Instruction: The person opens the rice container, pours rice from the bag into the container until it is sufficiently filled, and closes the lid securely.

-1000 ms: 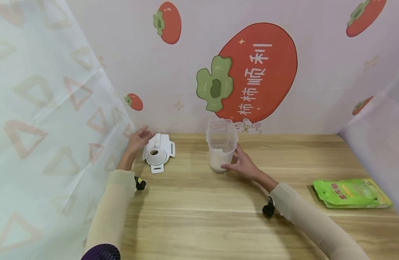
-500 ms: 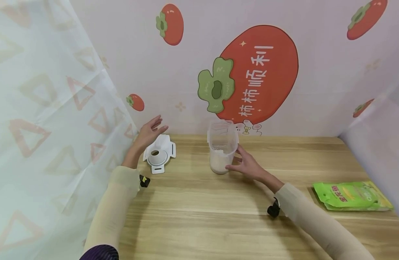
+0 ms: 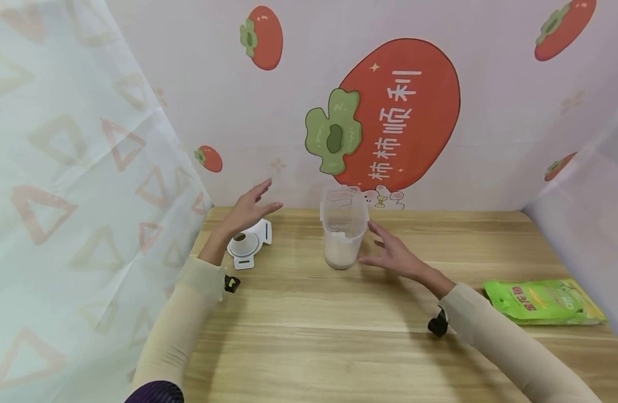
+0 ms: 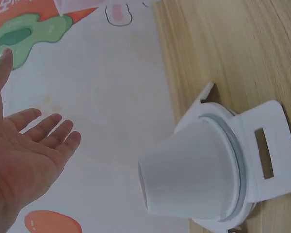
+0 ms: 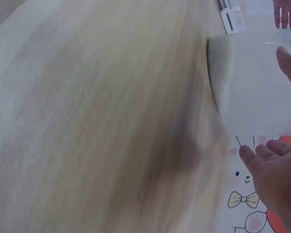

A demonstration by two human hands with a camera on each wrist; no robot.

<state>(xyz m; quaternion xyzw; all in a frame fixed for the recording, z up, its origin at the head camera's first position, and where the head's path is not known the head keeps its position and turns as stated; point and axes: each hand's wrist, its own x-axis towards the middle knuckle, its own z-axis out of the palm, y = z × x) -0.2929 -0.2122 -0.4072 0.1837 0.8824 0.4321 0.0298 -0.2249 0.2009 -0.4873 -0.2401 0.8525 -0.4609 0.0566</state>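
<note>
A clear plastic container (image 3: 345,221), open at the top, stands upright on the table, partly filled with something whitish. Close by its right side is my right hand (image 3: 396,256), with thumb and fingers extended and spread. In the right wrist view a gap shows between that hand (image 5: 281,170) and the container's clear wall (image 5: 259,82). My left hand (image 3: 247,215) hovers above a white lid (image 3: 245,244) with a cone-shaped spout, hiding its back part. The left wrist view shows this hand (image 4: 26,160) with spread fingers and nothing in it, apart from the spout (image 4: 189,174).
A green and yellow packet (image 3: 545,302) lies on the wooden table (image 3: 314,336) at the right. A printed sheet (image 3: 288,112) rises as the back wall, with further sheets at the left (image 3: 87,196) and right.
My left hand has risen from beside the lid and moved right, now over it. My right hand has loosened from the container and drawn slightly to the right. Container and lid stay put.
</note>
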